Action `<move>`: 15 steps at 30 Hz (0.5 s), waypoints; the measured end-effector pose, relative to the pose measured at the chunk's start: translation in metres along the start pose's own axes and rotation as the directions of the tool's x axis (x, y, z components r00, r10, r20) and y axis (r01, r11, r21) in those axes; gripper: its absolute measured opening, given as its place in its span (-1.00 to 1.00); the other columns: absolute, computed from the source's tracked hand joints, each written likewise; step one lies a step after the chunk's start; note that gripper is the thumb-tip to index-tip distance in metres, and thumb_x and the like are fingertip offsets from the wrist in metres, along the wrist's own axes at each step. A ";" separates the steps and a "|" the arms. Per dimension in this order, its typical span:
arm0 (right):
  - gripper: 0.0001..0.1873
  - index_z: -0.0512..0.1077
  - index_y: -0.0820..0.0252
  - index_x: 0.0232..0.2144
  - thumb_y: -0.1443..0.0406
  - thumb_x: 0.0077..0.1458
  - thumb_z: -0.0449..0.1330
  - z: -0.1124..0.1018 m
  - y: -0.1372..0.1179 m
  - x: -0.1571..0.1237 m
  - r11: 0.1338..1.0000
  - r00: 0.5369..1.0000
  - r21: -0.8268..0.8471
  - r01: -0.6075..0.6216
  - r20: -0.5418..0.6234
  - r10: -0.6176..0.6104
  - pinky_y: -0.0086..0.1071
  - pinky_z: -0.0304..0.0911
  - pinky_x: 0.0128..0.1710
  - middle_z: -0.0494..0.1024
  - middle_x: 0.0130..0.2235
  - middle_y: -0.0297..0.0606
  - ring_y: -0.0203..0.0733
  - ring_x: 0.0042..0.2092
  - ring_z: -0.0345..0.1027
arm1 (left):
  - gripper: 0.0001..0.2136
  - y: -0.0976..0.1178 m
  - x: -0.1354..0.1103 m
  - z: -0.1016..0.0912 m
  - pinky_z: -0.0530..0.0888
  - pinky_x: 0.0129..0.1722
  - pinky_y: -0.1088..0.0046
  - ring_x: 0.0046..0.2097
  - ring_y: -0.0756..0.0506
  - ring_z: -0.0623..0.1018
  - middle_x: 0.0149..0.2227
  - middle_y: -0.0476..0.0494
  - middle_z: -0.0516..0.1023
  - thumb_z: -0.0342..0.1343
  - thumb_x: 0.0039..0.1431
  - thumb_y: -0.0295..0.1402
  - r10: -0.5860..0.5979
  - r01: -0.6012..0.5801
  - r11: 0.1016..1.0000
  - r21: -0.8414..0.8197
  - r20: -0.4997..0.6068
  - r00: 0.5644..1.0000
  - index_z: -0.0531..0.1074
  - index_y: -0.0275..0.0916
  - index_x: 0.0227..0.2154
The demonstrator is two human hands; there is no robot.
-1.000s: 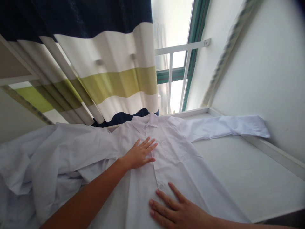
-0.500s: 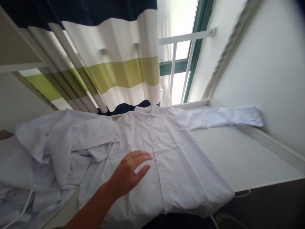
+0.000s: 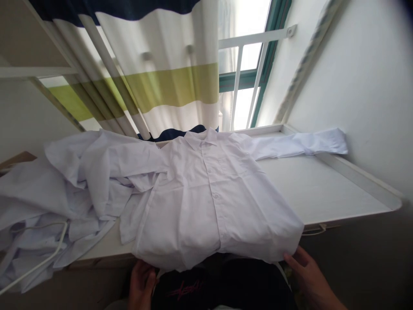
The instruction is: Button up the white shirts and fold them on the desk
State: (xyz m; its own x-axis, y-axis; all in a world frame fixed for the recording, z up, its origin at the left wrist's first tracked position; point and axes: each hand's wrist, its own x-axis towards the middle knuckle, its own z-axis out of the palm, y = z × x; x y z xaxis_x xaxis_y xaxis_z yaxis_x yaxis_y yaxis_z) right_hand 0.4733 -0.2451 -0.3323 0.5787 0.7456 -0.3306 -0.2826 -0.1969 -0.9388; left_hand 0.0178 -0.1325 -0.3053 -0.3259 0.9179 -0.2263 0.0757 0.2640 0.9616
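Observation:
A white button-up shirt [image 3: 196, 189] lies front side up on the white desk. Its collar is toward the window and its hem hangs over the near edge. One sleeve stretches out to the right; the left sleeve merges with bunched cloth. At the left end of the hem is my left hand [image 3: 142, 282], fingers curled up against the fabric and fingertips partly hidden. My right hand [image 3: 305, 267] grips the hem's right corner, thumb on top and fingers underneath.
A heap of crumpled white clothing [image 3: 87, 181] covers the desk's left side, with a white wire hanger [image 3: 60, 241] on it. The desk [image 3: 309, 185] has a raised rim at back and right. Behind are a striped curtain [image 3: 171, 86] and white window bars [image 3: 240, 43].
One hand hovered over the shirt's front before; now both hands are at the two ends of the hem. The view has shifted, and the near edge and my dark clothing show more.

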 end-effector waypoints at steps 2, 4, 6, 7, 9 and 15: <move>-0.35 0.47 0.11 -0.02 0.05 -0.17 0.47 0.005 -0.007 -0.003 0.998 0.999 0.061 0.013 -0.033 -0.011 -0.12 0.43 -0.01 0.61 0.01 -0.10 0.12 -0.01 0.51 | -0.37 0.004 0.005 0.000 0.57 -0.10 0.29 0.02 -0.27 0.58 -0.02 -0.22 0.58 0.39 -0.13 -0.02 -0.023 0.022 1.000 0.007 0.060 0.998 0.43 -0.22 -0.01; -0.31 0.45 0.10 0.01 0.04 -0.19 0.47 0.005 -0.012 -0.005 0.994 1.000 0.112 0.009 -0.026 -0.006 -0.16 0.47 -0.12 0.63 -0.02 -0.11 0.10 -0.08 0.54 | -0.40 0.007 0.007 -0.002 0.57 -0.10 0.28 -0.04 -0.27 0.61 -0.09 -0.22 0.62 0.42 -0.16 -0.05 -0.104 0.106 0.994 -0.021 0.068 0.992 0.46 -0.26 -0.06; -0.32 0.49 0.15 -0.03 0.01 -0.19 0.47 -0.003 -0.012 -0.005 0.993 0.999 0.106 -0.052 -0.009 0.053 -0.19 0.48 -0.26 0.66 -0.12 -0.10 0.10 -0.19 0.56 | -0.40 0.009 0.007 -0.008 0.58 -0.19 0.27 -0.18 -0.25 0.64 -0.22 -0.19 0.65 0.42 -0.17 -0.03 -0.158 0.159 0.985 -0.071 0.018 0.987 0.47 -0.29 -0.09; -0.34 0.51 0.19 -0.07 -0.01 -0.20 0.46 -0.009 -0.012 -0.004 0.994 0.996 0.073 -0.082 -0.027 0.084 -0.20 0.47 -0.32 0.67 -0.18 -0.10 0.09 -0.25 0.56 | -0.40 0.009 0.007 -0.011 0.58 -0.25 0.29 -0.24 -0.23 0.64 -0.28 -0.15 0.64 0.41 -0.17 -0.01 -0.158 0.157 0.985 -0.078 -0.011 0.987 0.47 -0.29 -0.11; -0.35 0.55 0.25 -0.14 -0.04 -0.21 0.45 -0.023 -0.009 -0.002 0.996 0.988 -0.025 -0.092 -0.125 0.088 -0.25 0.44 -0.41 0.68 -0.26 -0.12 0.06 -0.33 0.54 | -0.45 0.008 0.008 -0.020 0.55 -0.39 0.37 -0.38 -0.16 0.60 -0.41 -0.06 0.61 0.39 -0.17 0.02 -0.099 0.097 0.995 -0.035 -0.046 0.994 0.47 -0.27 -0.21; -0.32 0.61 0.33 -0.19 -0.13 -0.16 0.36 -0.042 -0.004 0.001 0.966 0.973 -0.252 -0.050 -0.232 -0.011 -0.34 0.34 -0.53 0.67 -0.33 -0.13 -0.06 -0.44 0.47 | -0.44 -0.004 0.017 -0.032 0.56 -0.38 0.33 -0.33 -0.24 0.61 -0.41 -0.15 0.63 0.34 -0.34 0.15 0.029 -0.028 0.981 0.191 -0.001 1.000 0.49 -0.26 -0.42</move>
State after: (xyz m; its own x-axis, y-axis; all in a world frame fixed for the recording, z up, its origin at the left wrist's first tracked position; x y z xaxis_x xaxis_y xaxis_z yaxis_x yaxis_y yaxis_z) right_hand 0.5073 -0.2698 -0.3326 0.7434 0.5794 -0.3341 -0.1090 -0.3879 -0.9152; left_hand -0.0183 -0.1270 -0.3079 -0.3248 0.9248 -0.1984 0.2629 0.2898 0.9203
